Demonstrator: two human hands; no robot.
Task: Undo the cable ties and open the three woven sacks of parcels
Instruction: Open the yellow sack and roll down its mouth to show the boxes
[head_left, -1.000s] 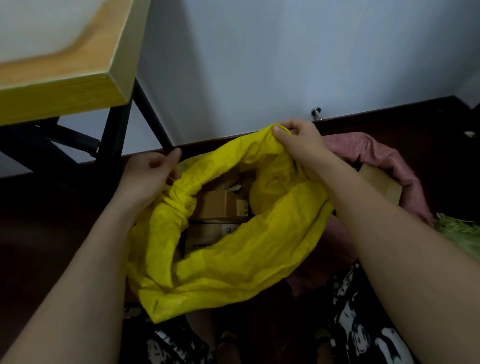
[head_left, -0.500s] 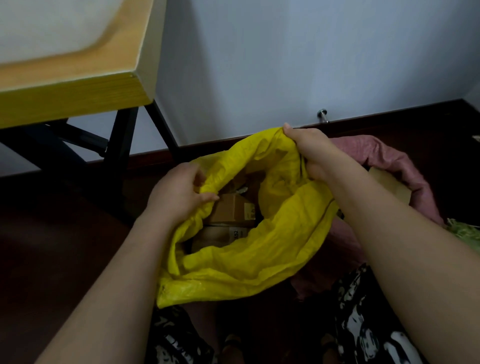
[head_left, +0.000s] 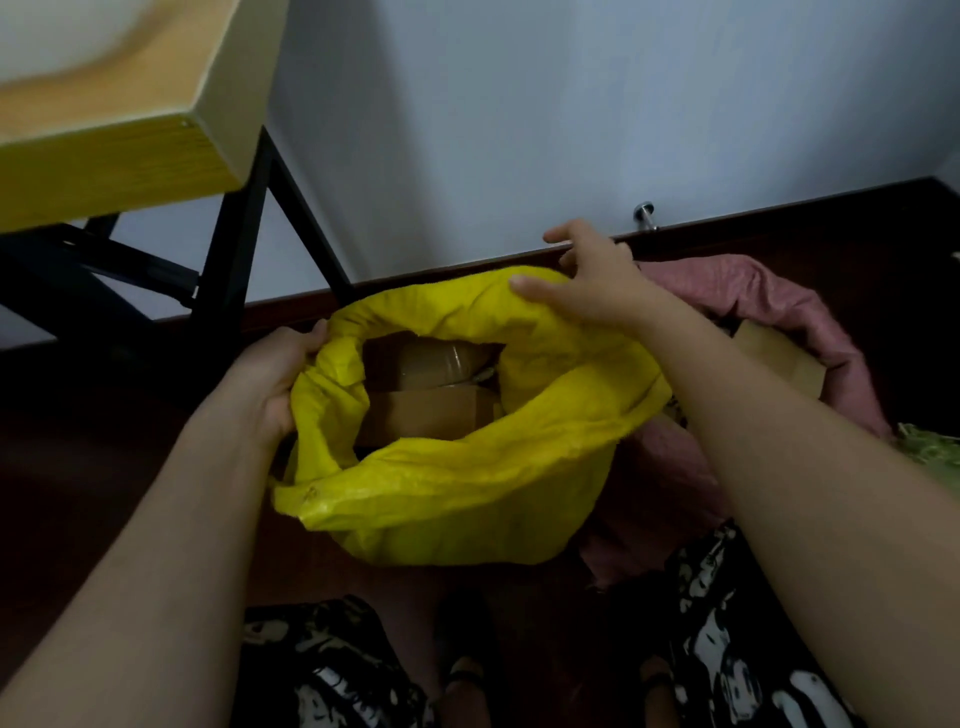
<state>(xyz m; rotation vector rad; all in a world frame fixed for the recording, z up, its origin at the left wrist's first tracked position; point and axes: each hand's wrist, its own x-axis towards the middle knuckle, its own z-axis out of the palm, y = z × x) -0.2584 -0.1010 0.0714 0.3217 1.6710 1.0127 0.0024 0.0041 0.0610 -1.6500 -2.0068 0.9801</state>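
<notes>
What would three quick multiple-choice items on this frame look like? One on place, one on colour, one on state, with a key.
1. Where does the pink sack lie relative to the yellow sack?
A. To its right
B. To its left
C. Under the table

2. What colour is the sack that both hands touch?
A. Pink
B. Green
C. Yellow

3. What state is the yellow sack's mouth in?
A. Tied shut
B. Open, boxes showing
C. Folded flat

Key: 1 A, the pink sack sits behind the right forearm. 2 C, the left hand grips the yellow rim and the right hand rests on it. 3 B, cardboard boxes show inside.
</notes>
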